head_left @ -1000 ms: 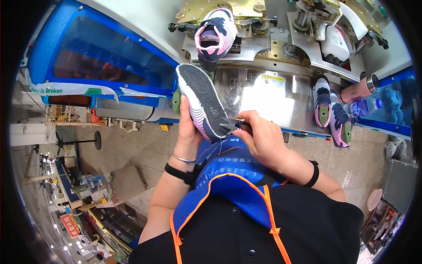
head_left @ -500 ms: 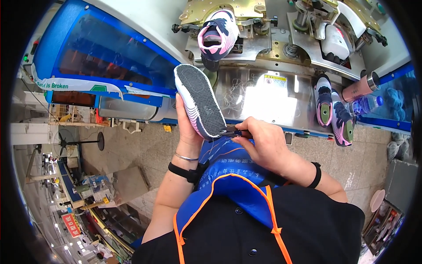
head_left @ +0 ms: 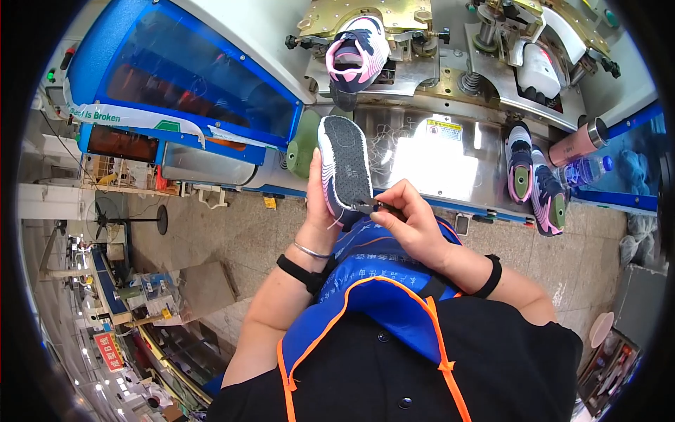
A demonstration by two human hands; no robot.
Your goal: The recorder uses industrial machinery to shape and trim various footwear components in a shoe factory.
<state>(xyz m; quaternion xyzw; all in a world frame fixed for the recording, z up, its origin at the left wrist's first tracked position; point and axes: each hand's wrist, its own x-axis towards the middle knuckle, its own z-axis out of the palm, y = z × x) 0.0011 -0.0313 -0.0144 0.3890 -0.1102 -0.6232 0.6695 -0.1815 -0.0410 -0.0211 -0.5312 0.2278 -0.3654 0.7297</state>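
My left hand (head_left: 318, 204) is wrapped round the side of a shoe upper (head_left: 346, 162), its dark grey stitched bottom facing up. The side is white with pink and navy stripes. A loose thread (head_left: 337, 222) hangs by its near end. Between the thumb and fingers of my right hand (head_left: 415, 219) is a small dark hand tool (head_left: 380, 206) that looks like thread snips. Its tip meets the near end of the bottom; the blades are too small to make out. Beyond, another pink, white and navy shoe (head_left: 357, 60) sits on the machine.
Two matching shoes (head_left: 521, 165) with green lasts stand on the metal bench (head_left: 394, 158), near a pink flask (head_left: 578, 143) and a plastic bottle (head_left: 586, 171). Loose threads lie on the bench. A green last (head_left: 302, 144) shows left of the held shoe. Machine clamps (head_left: 429, 39) stand behind.
The held shoe upper has shifted right and turned more upright, and the green last beside it has come into view. My right hand stays at its near end with the tool.
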